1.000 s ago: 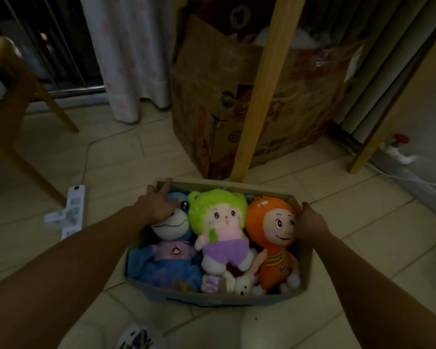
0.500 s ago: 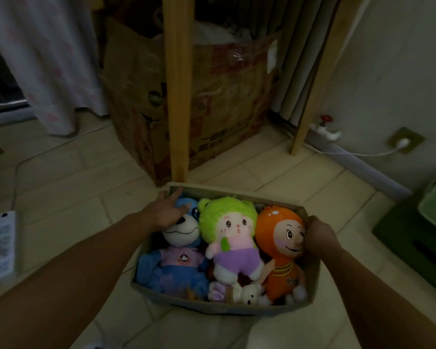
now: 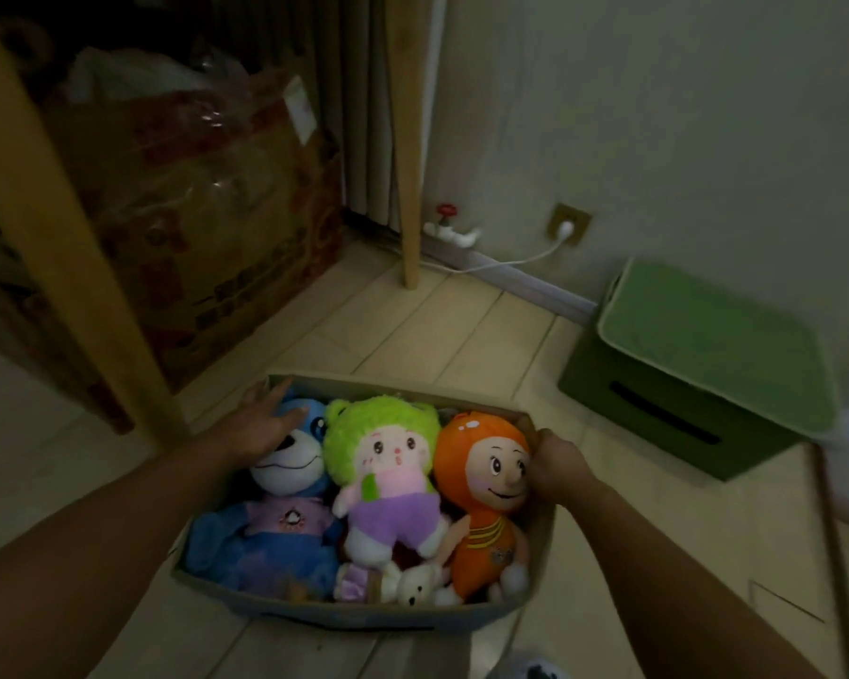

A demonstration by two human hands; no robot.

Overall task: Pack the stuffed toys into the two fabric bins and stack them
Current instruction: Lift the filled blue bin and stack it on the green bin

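Left hand: fingers straight and a little spread, lying flat over the blue toy head at the bin's far-left corner, fingertips reaching the back rim. Whether the thumb hooks the wall is hidden under the palm. Right hand: fingers curled down over the right rim of the open bin, clamped on the fabric wall; fingertips themselves hidden inside, behind the orange toy. Knuckles touch that toy's cheek. Both forearms come in from the bottom corners, bare, elbows cut off by the frame.

Open bin sits on the tiled floor, or just above it, can't tell; its front wall is dark and blurred. Inside, side by side, face up: blue toy on the left, green-haired toy in the middle, orange toy on the right. A small white toy is wedged at the front, mostly buried; another purple bit next to it, unclear what.

Green lidded bin stands on the floor to the right by the wall, lid on, well apart from the open bin. Dim light; cardboard box behind a wooden leg, its contents hard to read. Something white at the bottom edge, cut off.
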